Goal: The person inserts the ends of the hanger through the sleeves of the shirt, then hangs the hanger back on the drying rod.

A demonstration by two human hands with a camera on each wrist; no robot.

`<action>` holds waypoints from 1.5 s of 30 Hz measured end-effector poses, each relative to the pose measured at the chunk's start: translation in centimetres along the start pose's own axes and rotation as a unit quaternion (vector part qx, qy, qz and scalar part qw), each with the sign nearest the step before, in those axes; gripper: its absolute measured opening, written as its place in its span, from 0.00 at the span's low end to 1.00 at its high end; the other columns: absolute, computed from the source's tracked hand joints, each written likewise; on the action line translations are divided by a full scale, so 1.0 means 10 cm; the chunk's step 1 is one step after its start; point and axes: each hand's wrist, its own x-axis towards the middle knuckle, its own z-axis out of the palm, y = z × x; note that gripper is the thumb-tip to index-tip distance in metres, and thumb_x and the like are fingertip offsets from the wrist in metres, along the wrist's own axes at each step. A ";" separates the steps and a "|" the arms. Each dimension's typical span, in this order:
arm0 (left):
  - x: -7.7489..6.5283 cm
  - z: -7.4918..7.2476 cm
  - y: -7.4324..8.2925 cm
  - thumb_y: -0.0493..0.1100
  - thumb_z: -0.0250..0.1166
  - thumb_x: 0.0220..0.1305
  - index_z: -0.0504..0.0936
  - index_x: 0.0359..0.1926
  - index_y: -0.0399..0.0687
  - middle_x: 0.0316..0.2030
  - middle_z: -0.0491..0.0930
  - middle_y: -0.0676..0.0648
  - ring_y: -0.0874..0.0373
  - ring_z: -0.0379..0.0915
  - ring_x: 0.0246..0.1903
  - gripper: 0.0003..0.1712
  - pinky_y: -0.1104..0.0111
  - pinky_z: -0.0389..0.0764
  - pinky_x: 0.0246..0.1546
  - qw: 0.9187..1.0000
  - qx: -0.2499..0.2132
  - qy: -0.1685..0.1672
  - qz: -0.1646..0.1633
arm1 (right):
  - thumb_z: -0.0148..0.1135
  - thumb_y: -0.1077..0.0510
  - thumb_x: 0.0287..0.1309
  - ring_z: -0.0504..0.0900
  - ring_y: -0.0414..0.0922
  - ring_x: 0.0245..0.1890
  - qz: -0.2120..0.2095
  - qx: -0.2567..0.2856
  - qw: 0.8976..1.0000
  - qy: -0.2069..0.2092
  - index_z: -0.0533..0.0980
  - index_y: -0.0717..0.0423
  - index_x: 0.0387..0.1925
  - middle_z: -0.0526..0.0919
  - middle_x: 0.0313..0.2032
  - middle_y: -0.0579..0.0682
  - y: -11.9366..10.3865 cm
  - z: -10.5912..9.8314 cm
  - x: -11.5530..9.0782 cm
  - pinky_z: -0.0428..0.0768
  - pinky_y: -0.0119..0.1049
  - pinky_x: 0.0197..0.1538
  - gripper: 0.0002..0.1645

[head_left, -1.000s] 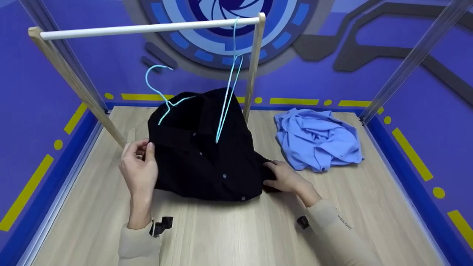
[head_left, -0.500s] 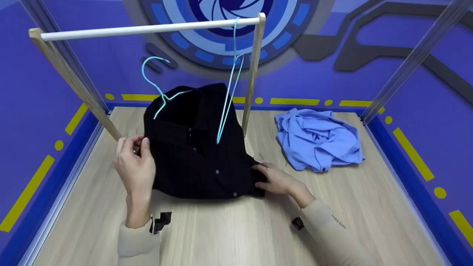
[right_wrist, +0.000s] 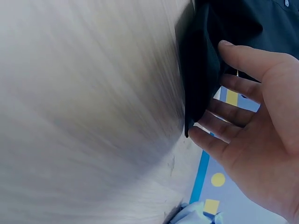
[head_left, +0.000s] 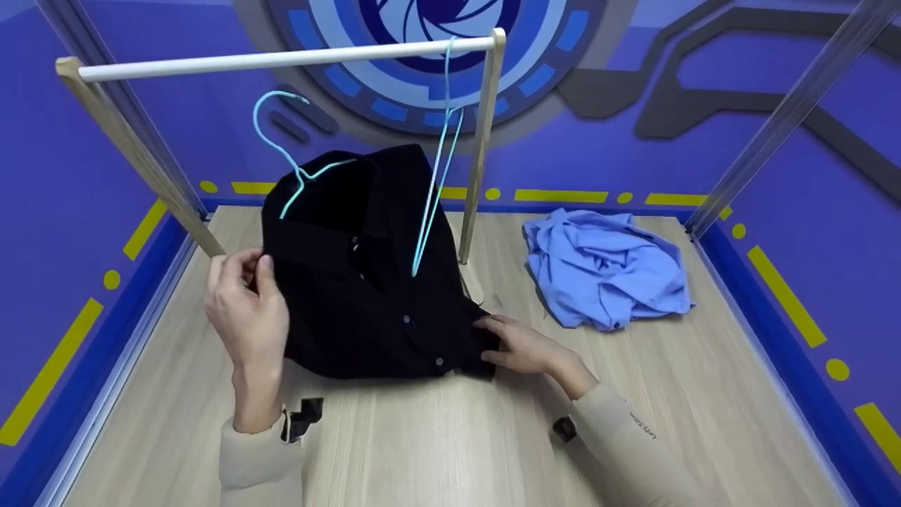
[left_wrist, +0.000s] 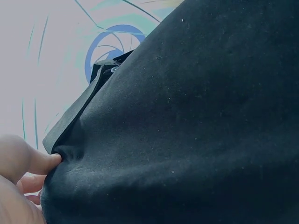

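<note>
A black button-up shirt (head_left: 352,317) hangs loosely over the table in the middle of the head view, its collar open toward the back. A light-blue wire hanger (head_left: 301,172) pokes out of the neck, its hook up and free of the rail. At the shirt's left shoulder my left hand (head_left: 250,310) pinches the cloth between thumb and fingers; the left wrist view shows the thumb on a fold (left_wrist: 58,156) of it. Low on the other side, my right hand (head_left: 524,345) holds the shirt's lower right part, thumb in front and fingers behind in the right wrist view.
A wooden rack with a white rail (head_left: 281,62) stands behind the shirt. Near its right post hangs a second light-blue hanger (head_left: 433,190), overlapping the shirt in this view. A crumpled blue shirt (head_left: 609,271) lies on the table (head_left: 394,436) at right. Purple walls enclose the sides.
The black shirt and its hanger have shifted left and upward, the hook rising closer to the rail. Both hands have moved left with the cloth. The blue shirt stays put.
</note>
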 end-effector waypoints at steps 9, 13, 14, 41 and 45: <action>0.09 -0.01 0.07 0.33 0.64 0.72 0.85 0.42 0.28 0.36 0.76 0.36 0.53 0.71 0.35 0.09 0.68 0.68 0.39 1.000 -0.004 0.007 0.004 | 0.66 0.54 0.68 0.66 0.61 0.70 -0.005 0.000 1.000 -0.010 0.70 0.63 0.69 0.70 0.69 0.63 -0.04 0.03 -0.02 0.64 0.55 0.71 0.33; 0.14 -0.02 0.09 0.34 0.64 0.72 0.84 0.42 0.27 0.36 0.76 0.35 0.50 0.71 0.35 0.10 0.67 0.68 0.39 1.000 0.000 0.005 0.014 | 0.65 0.53 0.69 0.64 0.61 0.72 -0.002 0.003 1.000 -0.021 0.69 0.62 0.70 0.67 0.71 0.64 -0.07 0.04 -0.02 0.63 0.54 0.72 0.34; 0.15 -0.03 0.10 0.34 0.64 0.72 0.84 0.42 0.26 0.36 0.76 0.35 0.50 0.71 0.35 0.10 0.66 0.68 0.39 1.000 0.002 0.004 0.016 | 0.65 0.53 0.69 0.64 0.61 0.72 -0.003 0.002 1.000 -0.022 0.69 0.61 0.70 0.66 0.71 0.63 -0.08 0.04 -0.02 0.63 0.54 0.72 0.33; 0.36 -0.07 0.24 0.35 0.63 0.73 0.86 0.44 0.29 0.38 0.77 0.35 0.54 0.72 0.35 0.10 0.70 0.69 0.39 1.000 0.003 0.011 0.027 | 0.66 0.53 0.69 0.63 0.59 0.72 -0.009 0.010 0.999 -0.038 0.71 0.57 0.69 0.63 0.74 0.62 -0.15 0.04 -0.06 0.66 0.57 0.69 0.31; 0.41 -0.08 0.25 0.36 0.63 0.74 0.86 0.45 0.29 0.38 0.77 0.36 0.57 0.71 0.35 0.11 0.71 0.69 0.39 1.000 0.005 0.010 0.025 | 0.65 0.53 0.69 0.63 0.60 0.73 -0.007 0.012 0.999 -0.041 0.71 0.57 0.69 0.63 0.73 0.64 -0.14 0.04 -0.08 0.64 0.58 0.70 0.31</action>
